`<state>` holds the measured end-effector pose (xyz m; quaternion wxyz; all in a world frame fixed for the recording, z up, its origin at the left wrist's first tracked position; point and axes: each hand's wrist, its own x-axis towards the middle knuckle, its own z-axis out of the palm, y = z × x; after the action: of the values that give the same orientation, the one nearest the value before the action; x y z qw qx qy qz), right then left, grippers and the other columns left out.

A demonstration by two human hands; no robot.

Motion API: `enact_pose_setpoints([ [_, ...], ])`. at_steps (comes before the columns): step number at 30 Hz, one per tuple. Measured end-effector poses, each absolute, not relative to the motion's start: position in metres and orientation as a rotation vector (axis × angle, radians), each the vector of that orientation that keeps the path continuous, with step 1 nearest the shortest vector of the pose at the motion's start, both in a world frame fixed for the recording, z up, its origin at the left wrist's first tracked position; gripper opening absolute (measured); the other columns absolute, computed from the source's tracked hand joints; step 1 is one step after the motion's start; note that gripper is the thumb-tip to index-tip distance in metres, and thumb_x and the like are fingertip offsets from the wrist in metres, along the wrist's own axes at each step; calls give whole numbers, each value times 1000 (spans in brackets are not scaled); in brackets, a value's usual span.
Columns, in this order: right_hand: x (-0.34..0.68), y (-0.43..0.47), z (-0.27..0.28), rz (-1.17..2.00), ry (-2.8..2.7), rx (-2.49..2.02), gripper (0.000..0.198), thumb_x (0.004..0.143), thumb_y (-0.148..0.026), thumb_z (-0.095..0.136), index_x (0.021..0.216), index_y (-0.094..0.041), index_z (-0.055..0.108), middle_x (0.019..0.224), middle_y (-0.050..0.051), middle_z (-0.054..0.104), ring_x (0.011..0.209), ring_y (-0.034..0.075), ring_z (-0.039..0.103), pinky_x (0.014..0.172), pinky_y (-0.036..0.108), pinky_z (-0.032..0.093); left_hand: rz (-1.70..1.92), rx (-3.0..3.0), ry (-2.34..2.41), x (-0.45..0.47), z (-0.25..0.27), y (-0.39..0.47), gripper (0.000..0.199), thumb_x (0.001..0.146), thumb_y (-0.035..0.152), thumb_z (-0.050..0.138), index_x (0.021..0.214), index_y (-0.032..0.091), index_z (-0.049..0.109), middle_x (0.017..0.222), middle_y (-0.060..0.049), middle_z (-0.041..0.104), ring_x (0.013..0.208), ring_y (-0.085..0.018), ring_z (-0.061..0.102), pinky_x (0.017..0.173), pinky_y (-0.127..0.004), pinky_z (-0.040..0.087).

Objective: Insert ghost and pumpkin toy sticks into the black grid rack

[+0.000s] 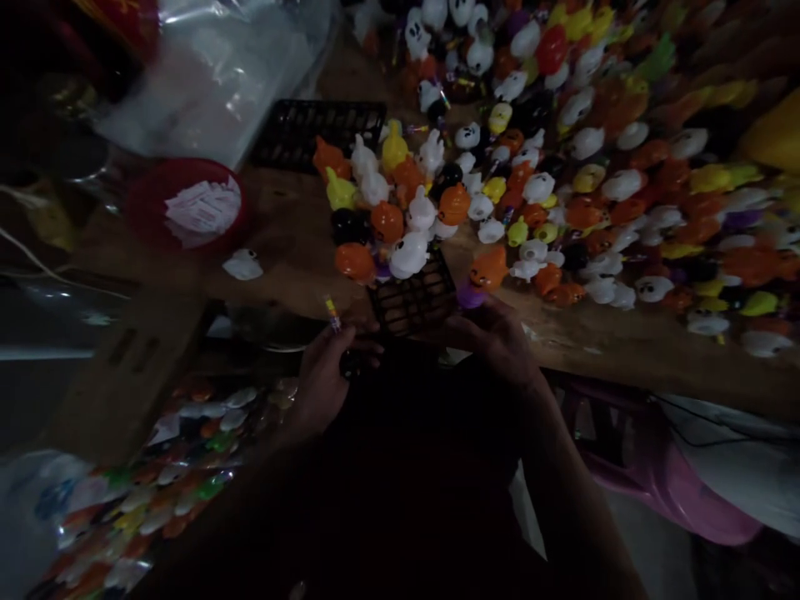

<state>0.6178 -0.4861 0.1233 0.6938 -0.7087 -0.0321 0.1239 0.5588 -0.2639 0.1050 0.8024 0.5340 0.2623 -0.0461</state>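
Observation:
My left hand (325,375) is closed around a black toy piece (351,365), and a small stick with a yellow and purple wrapper (332,315) sticks up from its fingers. My right hand (500,337) grips an orange pumpkin-like toy (488,268) with a purple base (470,296), its face turned upward. Between the hands a black slotted rack (416,300) lies at the table's front edge. Orange, white, yellow and black toy heads (387,221) stand packed on the rack's far part.
A large heap of similar toys (600,192) covers the right side of the wooden table (293,208). To the left are a red bowl (141,208) of paper slips (203,208), a lone white toy (243,264) and a plastic bag (212,67). A pink stool (675,492) stands lower right.

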Motion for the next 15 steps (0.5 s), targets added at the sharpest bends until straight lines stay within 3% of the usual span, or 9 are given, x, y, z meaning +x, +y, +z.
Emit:
enact_pose_setpoints([
  [4, 613, -476, 115, 115, -9, -1727, 24, 78, -42, 81, 91, -22, 76, 94, 3, 77, 91, 21, 71, 88, 38, 58, -110, 1218, 520, 556, 108, -267, 35, 80, 45, 72, 102, 17, 70, 126, -13, 70, 74, -17, 71, 55, -25, 53],
  [7, 613, -480, 107, -72, 79, -1800, 19, 79, -39, 80, 88, -22, 77, 93, 2, 77, 89, 22, 71, 85, 37, 57, -130, 1342, 420, 550, 110, -268, 37, 86, 47, 67, 109, 18, 69, 134, -15, 65, 78, -18, 72, 54, -25, 53],
  [9, 616, -485, 101, -175, 130, -1862, 19, 81, -40, 78, 87, -22, 77, 89, 2, 77, 85, 22, 71, 83, 37, 57, -111, 1457, 336, 548, 112, -267, 31, 89, 44, 65, 106, 18, 70, 127, -13, 69, 74, -15, 70, 55, -24, 52],
  [11, 619, -488, 97, -234, 137, -1945, 20, 83, -41, 75, 88, -22, 76, 88, 4, 76, 84, 21, 71, 82, 37, 57, -102, 1630, 217, 547, 114, -267, 22, 91, 38, 63, 101, 19, 71, 104, -8, 75, 66, -11, 65, 56, -22, 51],
  [15, 619, -486, 95, -273, 56, -2033, 22, 87, -42, 70, 90, -21, 76, 86, 5, 75, 79, 20, 69, 77, 35, 56, -131, 1828, 111, 553, 117, -272, 15, 89, 32, 65, 94, 20, 73, 74, 0, 68, 58, -9, 57, 57, -20, 47],
])
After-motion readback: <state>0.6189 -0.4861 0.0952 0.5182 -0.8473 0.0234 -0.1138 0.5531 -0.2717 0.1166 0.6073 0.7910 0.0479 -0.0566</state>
